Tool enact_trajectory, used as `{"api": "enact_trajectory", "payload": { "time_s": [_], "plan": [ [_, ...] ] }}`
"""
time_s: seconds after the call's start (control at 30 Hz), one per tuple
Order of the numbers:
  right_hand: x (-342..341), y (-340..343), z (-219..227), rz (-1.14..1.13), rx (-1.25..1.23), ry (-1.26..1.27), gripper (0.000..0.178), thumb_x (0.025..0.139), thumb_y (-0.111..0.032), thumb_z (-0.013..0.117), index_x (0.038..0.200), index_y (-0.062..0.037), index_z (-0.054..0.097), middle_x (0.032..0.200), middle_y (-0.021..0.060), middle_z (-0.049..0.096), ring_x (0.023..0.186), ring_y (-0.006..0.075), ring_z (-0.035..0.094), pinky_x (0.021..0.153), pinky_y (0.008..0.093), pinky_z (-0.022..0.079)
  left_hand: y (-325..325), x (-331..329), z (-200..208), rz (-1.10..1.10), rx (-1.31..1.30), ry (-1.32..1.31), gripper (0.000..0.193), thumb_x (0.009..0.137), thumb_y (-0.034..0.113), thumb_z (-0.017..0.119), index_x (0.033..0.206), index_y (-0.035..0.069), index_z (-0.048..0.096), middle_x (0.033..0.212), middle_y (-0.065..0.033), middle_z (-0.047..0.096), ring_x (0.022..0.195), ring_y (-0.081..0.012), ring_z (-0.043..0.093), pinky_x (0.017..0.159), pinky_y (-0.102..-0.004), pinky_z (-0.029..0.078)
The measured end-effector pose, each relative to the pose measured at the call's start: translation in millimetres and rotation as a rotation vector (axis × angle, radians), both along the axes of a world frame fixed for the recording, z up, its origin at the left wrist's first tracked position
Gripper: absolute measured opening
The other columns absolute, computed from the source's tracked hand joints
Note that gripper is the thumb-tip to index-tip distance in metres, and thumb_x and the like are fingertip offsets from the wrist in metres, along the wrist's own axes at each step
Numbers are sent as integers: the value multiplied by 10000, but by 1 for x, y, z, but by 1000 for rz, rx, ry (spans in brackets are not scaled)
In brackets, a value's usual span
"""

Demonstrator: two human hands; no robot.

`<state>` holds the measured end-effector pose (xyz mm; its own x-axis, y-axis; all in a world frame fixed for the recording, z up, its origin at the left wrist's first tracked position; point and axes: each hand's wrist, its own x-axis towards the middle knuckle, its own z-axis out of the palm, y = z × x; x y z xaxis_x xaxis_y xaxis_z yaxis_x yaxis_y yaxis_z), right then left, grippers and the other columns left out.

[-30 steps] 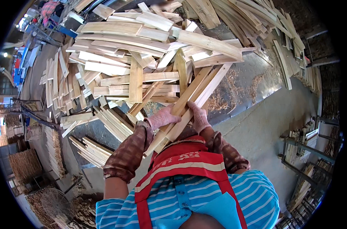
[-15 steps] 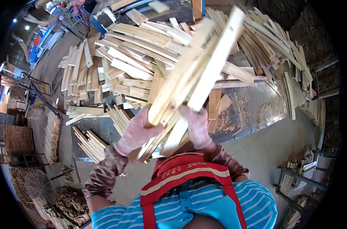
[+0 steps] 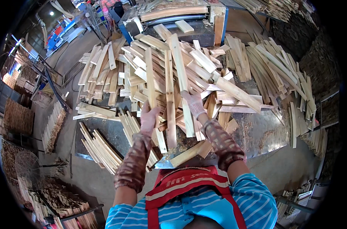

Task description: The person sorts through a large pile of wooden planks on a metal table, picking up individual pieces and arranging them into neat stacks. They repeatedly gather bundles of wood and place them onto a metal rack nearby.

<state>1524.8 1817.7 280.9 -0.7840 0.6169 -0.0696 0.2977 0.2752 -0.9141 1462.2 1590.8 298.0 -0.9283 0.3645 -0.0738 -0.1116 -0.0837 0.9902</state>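
Note:
My left hand (image 3: 148, 116), in a pale pinkish work glove, is closed round the lower end of a narrow wooden board (image 3: 150, 78) that points away from me over the pile. Gloved likewise, my right hand (image 3: 193, 102) grips a longer, paler board (image 3: 180, 72) by its right edge, below the middle. Between the two hands lies another brown-edged board (image 3: 169, 95), which neither hand visibly grips. Under them spreads a jumbled heap of loose boards (image 3: 208, 63) on a dark metal table (image 3: 253, 131). My palms and some fingertips are hidden.
Neat rows of narrow boards (image 3: 99, 147) lie at the table's near left. More boards are heaped at the left (image 3: 99, 72) and right (image 3: 273, 70). A machine with a roller (image 3: 175, 19) stands behind the heap. Farther left are a stack of wood (image 3: 53, 126) and a round fan (image 3: 28, 170).
The boards, earlier lifted close to me and bunched together, are now lower and farther forward over the heap. My hands have moved forward and apart. The view has tilted up, showing the machine.

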Motion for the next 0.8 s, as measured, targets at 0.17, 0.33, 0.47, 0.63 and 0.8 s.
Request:
{"api": "enact_trajectory", "payload": {
  "time_s": [0.17,0.33,0.47,0.63,0.8],
  "plan": [
    [36,32,3,78,-4,95,622,983,-595,548,1048,-2,724,802,159,694,759,274,654,715,408,504,-58,25,12,-213,510,-455,581,897,264,629,1344,-92,524,1084,-147,663,843,-235,664,779,-356,577],
    [21,40,-8,189,386,-186,527,1016,-515,488,1101,-28,672,1008,203,709,933,373,687,816,455,528,-47,55,-23,-133,105,-535,434,961,343,592,1137,-48,657,929,-104,709,771,-195,664,747,-338,568],
    [13,32,-36,194,492,-224,456,997,-431,533,1241,-47,570,1087,243,690,983,400,693,839,487,536,-30,67,-45,9,-54,-348,347,971,267,653,1211,15,648,991,-44,704,828,-153,675,768,-319,560],
    [16,-14,-39,102,193,-199,884,827,-437,726,1515,-14,365,1215,300,669,1167,441,639,980,447,513,-26,126,-97,66,-210,-227,595,904,347,773,1311,-40,578,1128,-95,674,1026,-176,628,866,-314,516],
    [24,-15,-30,158,-312,-23,562,863,-292,762,1273,61,613,1048,142,720,909,189,656,803,318,536,-21,118,-64,-237,126,-647,486,945,370,726,1228,-9,617,1050,-88,689,897,-193,673,801,-335,565]
  ]
}}
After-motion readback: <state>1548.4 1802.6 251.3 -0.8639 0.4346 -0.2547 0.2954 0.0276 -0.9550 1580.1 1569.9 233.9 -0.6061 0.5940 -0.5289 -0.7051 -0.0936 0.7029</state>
